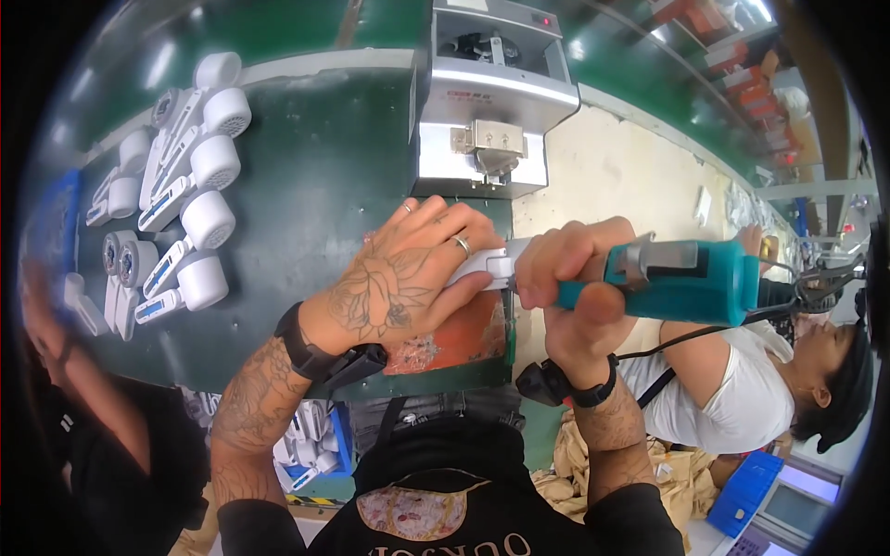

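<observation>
My left hand [394, 278], with rings on its fingers, is closed over a white plastic handle-shaped piece [499, 269] near the bench's right edge. Most of that piece is hidden under the fingers. In my right hand [575, 278] is a teal electric screwdriver [691, 283] with a metal clip and a black cord. It lies nearly level, its front end toward the white piece. My fingers cover the tip, so I cannot tell whether it touches. Beneath my hands lies a worn orange-red patch [464, 338] on the dark green bench [306, 167].
Several white round-headed devices with handles [215, 162] stand and lie on the left of the bench. A grey metal machine [491, 102] stands at the far edge. On the right sits a person in a white shirt [732, 389]; at the left is another person's arm [79, 371].
</observation>
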Demonstrator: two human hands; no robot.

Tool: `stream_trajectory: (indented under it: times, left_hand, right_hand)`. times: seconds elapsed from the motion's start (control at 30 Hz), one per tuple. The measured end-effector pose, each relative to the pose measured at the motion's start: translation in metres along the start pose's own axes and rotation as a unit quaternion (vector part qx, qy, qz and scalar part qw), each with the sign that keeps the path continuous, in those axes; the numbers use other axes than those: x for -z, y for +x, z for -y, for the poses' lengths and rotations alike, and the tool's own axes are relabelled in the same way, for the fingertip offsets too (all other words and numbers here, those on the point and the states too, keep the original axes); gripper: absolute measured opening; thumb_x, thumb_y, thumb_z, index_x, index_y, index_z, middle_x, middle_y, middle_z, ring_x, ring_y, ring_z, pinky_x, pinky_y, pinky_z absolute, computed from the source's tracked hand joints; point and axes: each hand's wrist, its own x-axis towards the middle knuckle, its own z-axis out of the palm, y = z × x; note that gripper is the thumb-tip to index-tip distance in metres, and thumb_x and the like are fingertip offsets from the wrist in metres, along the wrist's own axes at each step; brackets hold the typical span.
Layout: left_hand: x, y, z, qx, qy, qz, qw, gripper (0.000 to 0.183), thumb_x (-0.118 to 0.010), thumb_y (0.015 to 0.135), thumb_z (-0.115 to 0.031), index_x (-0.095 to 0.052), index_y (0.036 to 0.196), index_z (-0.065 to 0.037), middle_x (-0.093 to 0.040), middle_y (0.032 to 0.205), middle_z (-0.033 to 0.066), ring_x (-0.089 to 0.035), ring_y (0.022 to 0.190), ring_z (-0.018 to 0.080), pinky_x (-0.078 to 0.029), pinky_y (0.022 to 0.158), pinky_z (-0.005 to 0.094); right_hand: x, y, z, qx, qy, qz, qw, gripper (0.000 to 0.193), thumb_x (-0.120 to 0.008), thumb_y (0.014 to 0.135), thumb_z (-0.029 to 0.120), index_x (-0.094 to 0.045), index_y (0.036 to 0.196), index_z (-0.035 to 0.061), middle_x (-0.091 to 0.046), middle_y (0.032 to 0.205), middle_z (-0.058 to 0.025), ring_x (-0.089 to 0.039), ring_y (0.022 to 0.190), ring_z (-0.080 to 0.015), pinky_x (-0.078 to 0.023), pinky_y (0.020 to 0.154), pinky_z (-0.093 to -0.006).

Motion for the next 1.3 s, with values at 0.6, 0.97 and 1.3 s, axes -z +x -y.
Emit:
stream_trajectory:
  times: [0.6,0.97,1.3]
  left_hand:
    - [-0.005,-0.054,-0.039,-0.135,0.017,-0.082,0.987,0.037,-0.071,0.085,-0.023,-0.064,0.117,-0.006,-0.064,0.114,0.0142,-0.062,0.107,0.0308,-0.050,0.089,0.0399]
    - [0.156,-0.254,0.078,0.263,-0.148,-0.676,0.673,0.044,-0.055,0.099,-0.016,-0.048,0.138,0.004,-0.056,0.132,0.0098,-0.056,0.116,0.0158,-0.042,0.101,0.0297]
    - [0.100,-0.093,0.031,0.202,-0.085,-0.611,0.761,0.021,-0.053,0.095,-0.003,-0.065,0.111,0.001,-0.065,0.112,0.0063,-0.058,0.109,0.0152,-0.041,0.101,0.0288]
  right_hand:
    - [0.061,0.042,0.066,0.199,0.102,-0.261,0.939,0.044,-0.052,0.101,0.047,-0.052,0.097,0.0034,-0.041,0.073,-0.0035,-0.041,0.066,-0.0146,-0.037,0.067,-0.0278]
    - [0.107,0.050,-0.006,0.176,-0.027,-0.219,0.959,0.049,-0.055,0.100,0.048,-0.055,0.107,-0.0001,-0.050,0.073,-0.0042,-0.048,0.068,-0.0137,-0.041,0.066,-0.0267]
    - [0.087,0.028,-0.026,0.141,-0.062,-0.164,0.974,0.058,-0.071,0.087,0.053,-0.054,0.106,0.0016,-0.059,0.070,-0.0047,-0.055,0.058,-0.0140,-0.044,0.054,-0.0249]
